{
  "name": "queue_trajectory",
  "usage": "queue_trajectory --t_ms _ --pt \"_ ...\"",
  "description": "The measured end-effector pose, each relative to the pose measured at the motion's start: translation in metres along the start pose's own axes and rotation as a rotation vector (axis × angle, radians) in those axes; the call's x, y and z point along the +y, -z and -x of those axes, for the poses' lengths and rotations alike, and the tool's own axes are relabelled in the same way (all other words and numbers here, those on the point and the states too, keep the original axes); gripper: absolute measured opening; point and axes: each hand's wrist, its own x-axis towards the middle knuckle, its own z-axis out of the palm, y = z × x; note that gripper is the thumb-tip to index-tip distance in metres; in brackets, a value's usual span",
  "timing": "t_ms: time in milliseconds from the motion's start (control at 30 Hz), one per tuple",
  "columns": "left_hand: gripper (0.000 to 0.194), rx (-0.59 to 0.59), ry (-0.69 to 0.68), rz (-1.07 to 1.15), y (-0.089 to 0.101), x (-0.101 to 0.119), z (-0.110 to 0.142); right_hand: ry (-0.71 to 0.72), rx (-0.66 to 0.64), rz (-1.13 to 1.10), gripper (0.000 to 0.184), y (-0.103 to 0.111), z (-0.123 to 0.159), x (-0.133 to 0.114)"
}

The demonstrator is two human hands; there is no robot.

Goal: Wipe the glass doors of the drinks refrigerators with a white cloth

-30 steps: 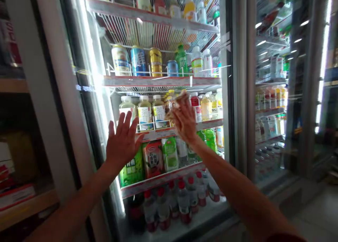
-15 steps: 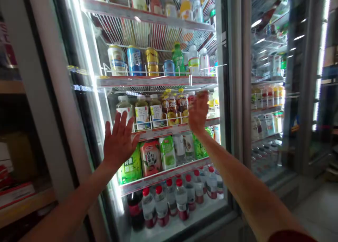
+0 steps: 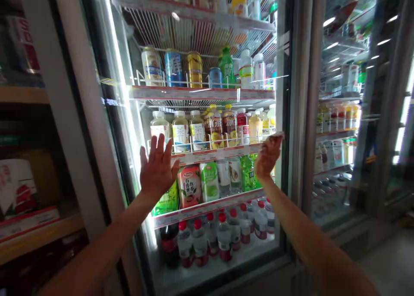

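Note:
My left hand (image 3: 158, 166) is raised with its fingers stretched and spread, palm toward the glass door (image 3: 207, 253). It seems flat on or just before the glass, over a white-labelled tea bottle (image 3: 159, 123) and a green drink bottle (image 3: 166, 200). On the other side, my right hand (image 3: 268, 158) is up near the door's right edge, its fingers curled together. A small pale patch shows at its fingertips; what it is, I cannot make out. Brown iced tea bottles (image 3: 214, 124) and a red passion fruit tea carton (image 3: 190, 186) stand on shelves between the hands.
Higher up, cans (image 3: 195, 70) and bottles line a wire shelf. Red-capped water bottles (image 3: 224, 238) fill the cooler floor beside a dark cola bottle (image 3: 170, 244). A wooden shelf (image 3: 42, 235) with boxes is at left. Another lit cooler (image 3: 336, 134) stands at right.
My right hand has moved right and down, from before the middle-shelf bottles to the door's right edge, its fingers curling. My left hand stays spread. The view has shifted slightly.

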Motion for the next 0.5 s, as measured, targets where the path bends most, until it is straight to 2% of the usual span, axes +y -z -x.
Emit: queue_trajectory --t_ms 67,133,200,233,300,433,500 --pt "0.069 0.000 -0.001 -0.003 0.000 0.000 0.001 0.113 0.004 -0.126 0.040 -0.013 0.025 -0.043" --pt "0.068 0.003 -0.026 0.000 0.001 -0.001 0.007 0.279 -0.070 -0.194 0.029 -0.025 0.050 -0.083" --pt "0.068 -0.002 -0.066 0.002 0.003 0.000 0.021 0.430 -0.160 -0.176 0.025 -0.028 0.069 -0.098" --pt "0.069 -0.009 -0.079 0.000 0.004 0.001 0.030 0.459 -0.187 -0.141 0.026 -0.026 0.074 -0.093" --pt "0.070 -0.034 -0.087 0.000 0.005 0.004 0.050 0.383 -0.182 -0.035 0.034 -0.017 0.079 -0.060" --pt "0.073 -0.065 -0.073 -0.014 0.001 0.009 0.081 -0.020 -0.041 0.145 0.050 0.004 0.076 0.031" --pt "0.073 -0.053 -0.077 -0.036 -0.003 0.011 0.087 -0.118 -0.045 0.151 0.056 0.008 0.079 0.043"
